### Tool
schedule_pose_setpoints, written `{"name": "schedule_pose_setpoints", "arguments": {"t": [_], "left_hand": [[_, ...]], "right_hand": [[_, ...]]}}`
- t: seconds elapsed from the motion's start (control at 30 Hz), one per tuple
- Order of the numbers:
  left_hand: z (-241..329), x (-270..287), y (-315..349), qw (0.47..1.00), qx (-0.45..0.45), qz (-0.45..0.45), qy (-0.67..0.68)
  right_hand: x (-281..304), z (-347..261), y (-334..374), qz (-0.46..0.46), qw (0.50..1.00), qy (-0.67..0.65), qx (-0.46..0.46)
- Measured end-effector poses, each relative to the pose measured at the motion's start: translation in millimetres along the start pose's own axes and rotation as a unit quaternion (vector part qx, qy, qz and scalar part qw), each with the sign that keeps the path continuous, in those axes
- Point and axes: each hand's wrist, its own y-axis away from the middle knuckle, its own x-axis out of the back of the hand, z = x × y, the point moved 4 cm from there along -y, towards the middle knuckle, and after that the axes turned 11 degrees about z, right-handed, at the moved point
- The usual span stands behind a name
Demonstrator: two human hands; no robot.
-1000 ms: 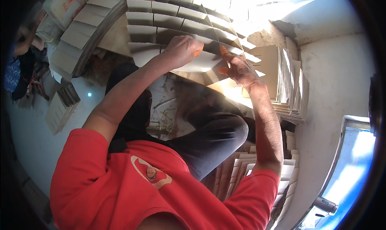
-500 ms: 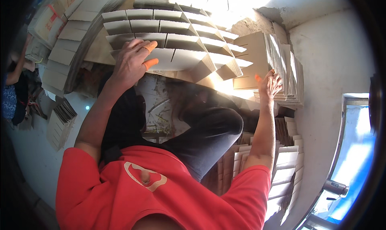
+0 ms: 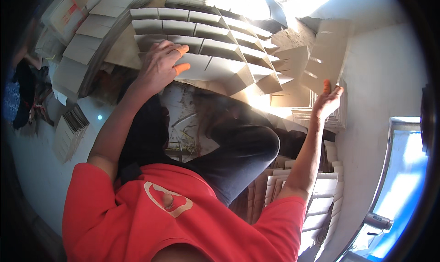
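Note:
In front of me stands a partly assembled grid of slotted cardboard strips (image 3: 211,44), long strips running across and two crossing strips fitted at its right side. My left hand (image 3: 160,65), orange covers on thumb and forefinger, is closed at the near long strip (image 3: 201,67), thumb in front and forefinger over its top edge; its other fingers are partly hidden. At the right, my right hand (image 3: 328,104), also with an orange-covered finger, grips a flat cardboard sheet (image 3: 327,56) by its lower end. The sheet stands raised above a stack of cardboard sheets (image 3: 300,113).
Stacked slotted cardboard (image 3: 85,46) lines the left, with another bundle (image 3: 71,133) on the floor. More cardboard pieces (image 3: 321,188) stand by my right elbow. A wall (image 3: 366,79) and blue-paned window (image 3: 403,170) bound the right. Another person's arm shows at far left.
My right hand has moved right, lifting a cardboard sheet up from the stack. My left hand stays at the grid. The whole view has shifted slightly.

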Motion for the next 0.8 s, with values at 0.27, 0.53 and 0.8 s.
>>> {"name": "schedule_pose_setpoints", "arguments": {"t": [0.27, 0.53, 0.8], "left_hand": [[-12.1, -16.7, 9.8, 0.999, -0.021, 0.008, 0.043], [-17.7, -24.7, 11.7, 0.997, -0.029, 0.003, 0.067], [-19.9, -26.8, 9.5, 0.997, -0.008, 0.003, 0.079]], "right_hand": [[7.9, -160.2, 5.6, -0.279, 0.906, -0.310, -0.071], [-9.7, -214.1, 44.6, -0.375, 0.876, -0.302, -0.015], [-17.9, -218.7, 44.6, -0.374, 0.883, -0.284, 0.009]]}}
